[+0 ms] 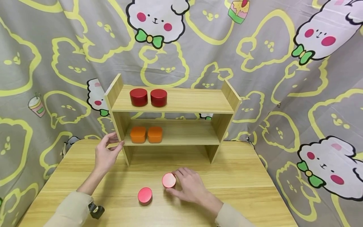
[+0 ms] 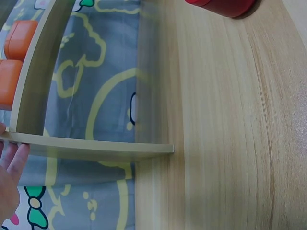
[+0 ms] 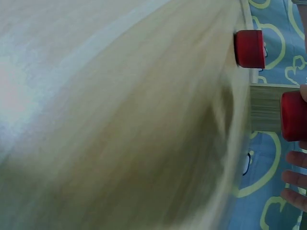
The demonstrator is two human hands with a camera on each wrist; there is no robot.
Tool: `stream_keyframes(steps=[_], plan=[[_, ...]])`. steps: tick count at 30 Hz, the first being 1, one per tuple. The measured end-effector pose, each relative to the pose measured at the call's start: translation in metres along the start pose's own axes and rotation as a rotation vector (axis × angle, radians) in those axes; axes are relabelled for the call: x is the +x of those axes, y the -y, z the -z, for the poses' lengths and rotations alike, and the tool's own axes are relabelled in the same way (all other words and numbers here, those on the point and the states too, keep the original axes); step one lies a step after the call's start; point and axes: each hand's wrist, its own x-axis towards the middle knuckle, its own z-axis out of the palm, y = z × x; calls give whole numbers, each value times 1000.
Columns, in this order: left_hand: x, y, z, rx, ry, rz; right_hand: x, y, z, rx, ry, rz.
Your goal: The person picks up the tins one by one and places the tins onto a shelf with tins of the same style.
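My right hand [image 1: 190, 185] pinches a round red tin [image 1: 169, 180] between thumb and fingers, in front of the wooden shelf [image 1: 173, 143]. In the right wrist view this held tin [image 3: 292, 117] appears raised off the tabletop, with the other fingers spread below it. A second red tin [image 1: 145, 196] stands on the table to its left. My left hand [image 1: 106, 153] holds the shelf's left side panel [image 2: 96, 147] at middle-board height, thumb at the front edge. Part of that hand is cut off in the left wrist view.
Two dark red round tins [image 1: 148, 97] stand at the left of the top board. Two orange square tins [image 1: 146, 135] sit on the left of the middle board. Behind the wooden table [image 1: 241, 176] hangs a grey patterned curtain [image 1: 215, 56].
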Motion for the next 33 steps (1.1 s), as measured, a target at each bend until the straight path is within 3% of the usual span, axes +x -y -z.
stream_keyframes(steps=[14,27,33], plan=[[2,-1,1,7,4,25,18,-14,29,-25,-24,-3],[1,-1,0,5,2,40,31,-25,55,-30,-140,47],[1,-1,0,2,1,35,42,-26,66,-47,-153,83]])
